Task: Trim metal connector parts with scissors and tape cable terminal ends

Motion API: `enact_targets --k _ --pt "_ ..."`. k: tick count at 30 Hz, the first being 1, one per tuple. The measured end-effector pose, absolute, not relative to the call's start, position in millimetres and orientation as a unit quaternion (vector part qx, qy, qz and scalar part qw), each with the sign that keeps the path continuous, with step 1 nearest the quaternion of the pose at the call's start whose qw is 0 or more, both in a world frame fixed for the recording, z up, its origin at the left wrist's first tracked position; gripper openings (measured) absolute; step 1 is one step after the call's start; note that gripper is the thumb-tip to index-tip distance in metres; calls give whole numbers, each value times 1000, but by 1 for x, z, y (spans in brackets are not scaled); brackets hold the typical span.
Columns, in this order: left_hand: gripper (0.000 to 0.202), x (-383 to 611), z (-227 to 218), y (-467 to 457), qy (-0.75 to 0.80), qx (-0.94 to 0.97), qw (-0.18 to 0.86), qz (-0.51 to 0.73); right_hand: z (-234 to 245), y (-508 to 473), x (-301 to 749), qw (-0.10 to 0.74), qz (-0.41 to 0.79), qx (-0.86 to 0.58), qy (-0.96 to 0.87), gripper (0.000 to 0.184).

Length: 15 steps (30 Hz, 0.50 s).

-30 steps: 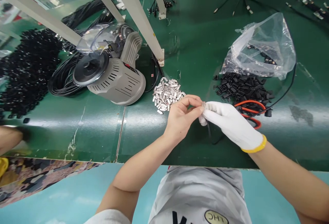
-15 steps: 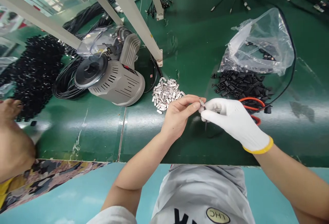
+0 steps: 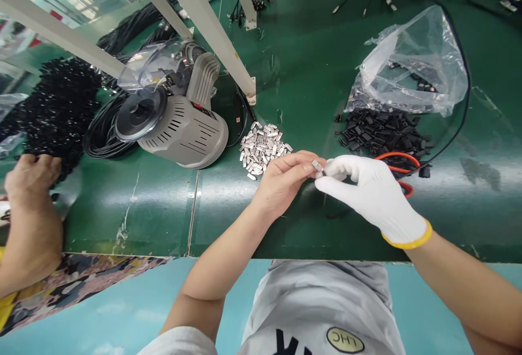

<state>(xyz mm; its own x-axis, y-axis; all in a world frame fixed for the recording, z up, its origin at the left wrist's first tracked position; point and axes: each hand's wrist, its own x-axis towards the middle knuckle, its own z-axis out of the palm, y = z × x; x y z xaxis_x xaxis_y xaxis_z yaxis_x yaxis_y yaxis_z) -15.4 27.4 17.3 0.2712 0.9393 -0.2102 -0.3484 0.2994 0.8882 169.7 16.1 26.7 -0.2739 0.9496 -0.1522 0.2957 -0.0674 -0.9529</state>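
Note:
A small silvery metal connector shell (image 3: 316, 165) is pinched between the thumb and forefinger of my bare left hand (image 3: 281, 181). My right hand (image 3: 361, 184), in a white glove with a yellow cuff, is closed at the fingertips right beside it, on the end of a thin black cable. The gloved fingers hide most of that cable end, and whether it sits inside the shell I cannot tell. Just left of my hands lies a pile of similar metal shells (image 3: 261, 148). Black plastic housings (image 3: 379, 135) are heaped beyond my right hand.
A clear plastic bag (image 3: 411, 67) lies behind the housings, with an orange-handled tool (image 3: 397, 157) near my right wrist. A grey machine (image 3: 183, 129) and white posts (image 3: 216, 29) stand to the left. A co-worker's hand (image 3: 32, 175) reaches towards a black heap (image 3: 61, 105).
The metal shell has turned in my fingers and shows more of its flat side. Both my hands have shifted slightly left. At far left, the co-worker's hand has moved right.

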Motion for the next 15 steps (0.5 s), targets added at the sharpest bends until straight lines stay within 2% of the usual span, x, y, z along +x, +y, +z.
enact_targets --k 9,15 --pt "12 -13 18 26 406 360 696 470 27 20 173 268 503 -494 -657 34" --pt "15 -14 19 24 402 359 693 479 31 25 173 265 605 -437 -610 33"
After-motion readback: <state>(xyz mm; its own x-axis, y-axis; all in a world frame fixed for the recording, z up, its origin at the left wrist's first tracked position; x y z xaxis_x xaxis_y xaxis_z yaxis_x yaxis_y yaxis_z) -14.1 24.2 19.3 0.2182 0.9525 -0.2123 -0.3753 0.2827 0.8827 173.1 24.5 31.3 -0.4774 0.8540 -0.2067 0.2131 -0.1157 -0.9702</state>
